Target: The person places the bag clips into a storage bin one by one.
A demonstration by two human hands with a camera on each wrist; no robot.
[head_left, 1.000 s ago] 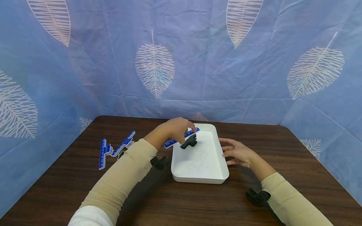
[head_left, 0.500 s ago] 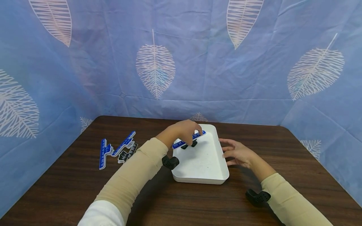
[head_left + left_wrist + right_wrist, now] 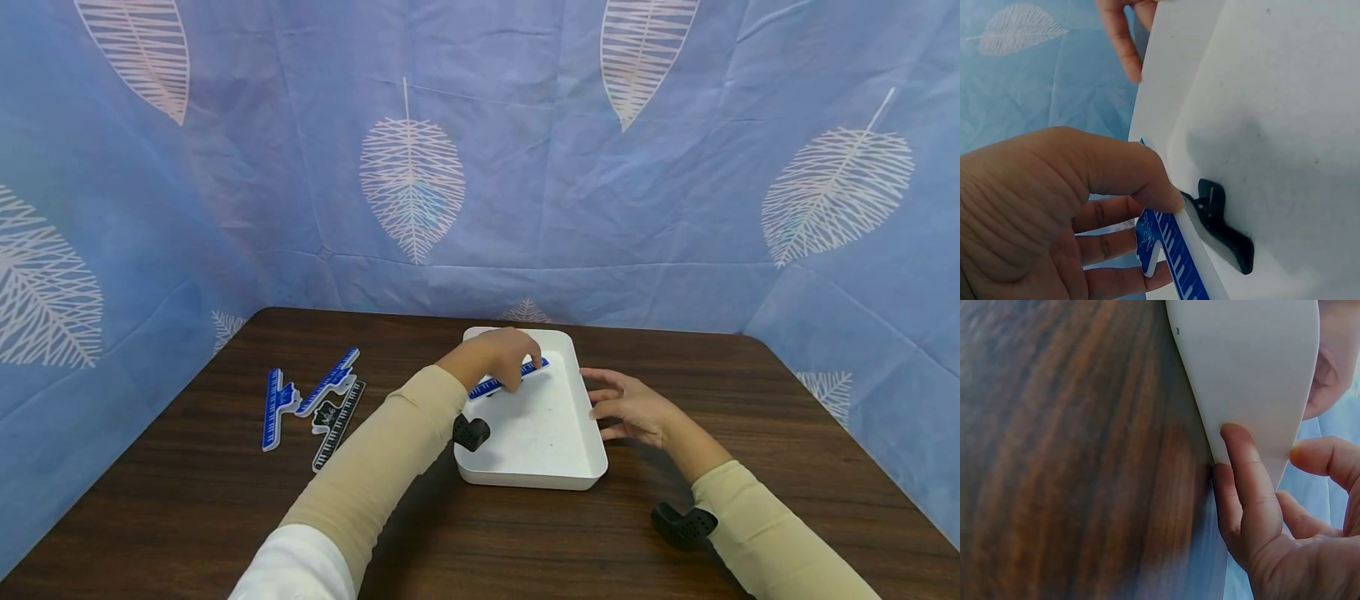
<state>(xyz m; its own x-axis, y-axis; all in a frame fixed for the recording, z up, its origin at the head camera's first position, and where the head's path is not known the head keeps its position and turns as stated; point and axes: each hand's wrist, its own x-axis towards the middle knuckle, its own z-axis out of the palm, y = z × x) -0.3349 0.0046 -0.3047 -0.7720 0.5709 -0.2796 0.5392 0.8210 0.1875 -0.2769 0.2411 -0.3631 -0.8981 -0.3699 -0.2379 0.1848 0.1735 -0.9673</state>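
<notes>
My left hand (image 3: pixel 501 354) is over the back part of a white tray (image 3: pixel 542 437), pinching a blue clip (image 3: pixel 1175 253) with a piano-key print between thumb and fingers. In the left wrist view a black clip (image 3: pixel 1217 219) lies on the tray floor, right beside the blue one. From the head view the left hand and the blue clip mostly hide that black clip. My right hand (image 3: pixel 630 406) is at the tray's right side. In the right wrist view its extended fingertips (image 3: pixel 1238 440) touch the tray's outer wall (image 3: pixel 1241 369).
Left of the tray on the dark wooden table (image 3: pixel 480 542) lie two blue piano-key clips, one upright in view (image 3: pixel 273 410) and one slanted (image 3: pixel 327 382). A black piano-key clip (image 3: pixel 340 425) lies beside them, near my left sleeve (image 3: pixel 375 467). A blue leaf-print cloth (image 3: pixel 525 208) hangs behind.
My left hand has moved right and slightly down with the blue clip, further in over the tray. The black piano-key clip on the table has come into view. The right hand has stayed put.
</notes>
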